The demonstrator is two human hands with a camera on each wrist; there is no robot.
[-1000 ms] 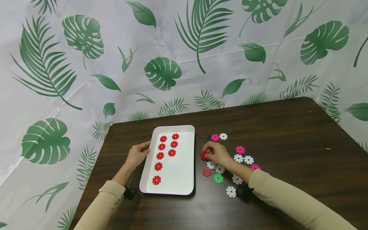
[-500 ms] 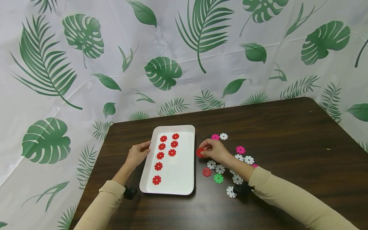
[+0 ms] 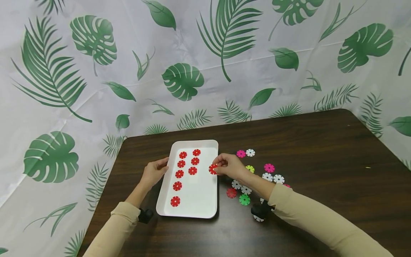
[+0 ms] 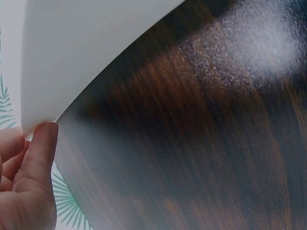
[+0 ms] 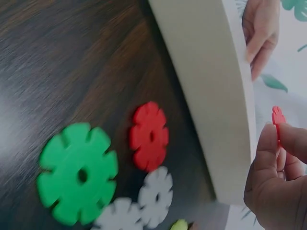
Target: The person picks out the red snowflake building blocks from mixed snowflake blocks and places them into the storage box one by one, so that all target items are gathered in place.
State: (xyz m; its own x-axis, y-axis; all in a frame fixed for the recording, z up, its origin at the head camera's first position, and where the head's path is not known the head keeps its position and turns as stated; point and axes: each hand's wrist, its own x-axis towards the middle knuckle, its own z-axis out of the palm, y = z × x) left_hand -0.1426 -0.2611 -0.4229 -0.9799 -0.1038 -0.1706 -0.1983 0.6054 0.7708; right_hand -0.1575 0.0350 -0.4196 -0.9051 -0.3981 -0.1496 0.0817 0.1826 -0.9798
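A white tray (image 3: 199,196) lies on the table, with several red notched plastic discs (image 3: 177,186) in two columns on its left and middle. My left hand (image 3: 155,173) grips the tray's left rim between thumb and fingers; the left wrist view shows the fingertips at the tray wall (image 4: 91,43). Over the tray's right rim, my right hand (image 3: 232,167) pinches another red disc (image 3: 212,169) between thumb and fingers. In the right wrist view that disc (image 5: 277,115) stands on edge, partly hidden by the fingertips.
Right of the tray lie loose discs: a green one (image 3: 244,200), a red one (image 3: 231,193), a yellow one (image 3: 250,169), pink ones (image 3: 269,167) and several white ones (image 3: 278,179). My right forearm covers some. A leaf-print cloth (image 3: 135,71) hangs behind the dark wooden table (image 3: 308,142).
My right hand has carried the red disc leftward from the loose discs to over the tray's right rim. This uncovers a yellow disc. The left hand keeps its place on the tray.
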